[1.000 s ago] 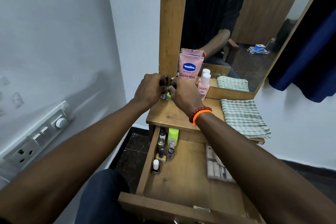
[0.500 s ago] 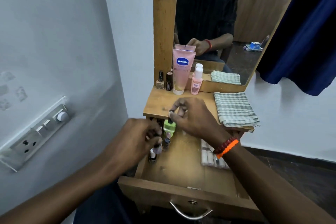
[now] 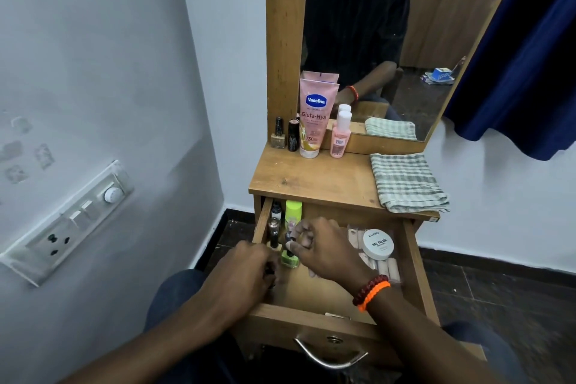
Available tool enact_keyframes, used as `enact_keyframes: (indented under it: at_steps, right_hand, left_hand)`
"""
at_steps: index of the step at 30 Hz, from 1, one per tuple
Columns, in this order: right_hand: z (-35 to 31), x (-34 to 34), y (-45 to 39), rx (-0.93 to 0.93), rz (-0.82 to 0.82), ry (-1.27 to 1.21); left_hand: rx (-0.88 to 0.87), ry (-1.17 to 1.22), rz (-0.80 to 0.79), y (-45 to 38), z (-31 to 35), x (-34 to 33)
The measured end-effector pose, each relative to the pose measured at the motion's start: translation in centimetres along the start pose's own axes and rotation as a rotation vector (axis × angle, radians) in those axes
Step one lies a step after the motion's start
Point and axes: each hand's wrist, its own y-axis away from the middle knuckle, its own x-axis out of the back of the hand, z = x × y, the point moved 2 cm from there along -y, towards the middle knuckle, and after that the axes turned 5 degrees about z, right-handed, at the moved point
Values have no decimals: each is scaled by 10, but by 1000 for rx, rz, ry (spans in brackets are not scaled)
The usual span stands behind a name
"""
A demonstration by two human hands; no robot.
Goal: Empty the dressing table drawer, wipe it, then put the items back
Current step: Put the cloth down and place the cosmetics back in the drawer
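The wooden drawer of the dressing table stands pulled out. My left hand is inside its left front part, fingers closed around a small dark bottle. My right hand pinches the cap of a green nail polish bottle that stands on the drawer floor. Several small bottles and a lime green tube line the drawer's left side. A white nail polish remover jar lies on a clear packet at the right.
On the table top stand a nail polish bottle, a dark tube, a pink Vaseline tube and a pink bottle. A folded checked cloth lies at the right. A wall with a switchboard is close on the left.
Both hands came down from the back of the table top into the drawer. Two small bottles now stand at the table's back left. The hands now hold bottles in the drawer.
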Motion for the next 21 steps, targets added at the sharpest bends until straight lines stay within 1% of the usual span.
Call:
enact_keyframes:
  at_steps: [8, 13, 16, 21]
  right_hand:
    - [0, -6, -4, -8, 3, -34]
    - [-3, -4, -3, -12, -17, -80]
    - [-6, 1, -1, -24, -24, -82]
    - [-6, 0, 0, -43, -37, -114]
  left_hand:
    - [52, -82, -23, -5, -7, -11]
    - [58, -178, -17, -7, -4, -12]
    - [73, -230, -33, -9, -3, -14]
    - [84, -247, -75, -12, -2, -16]
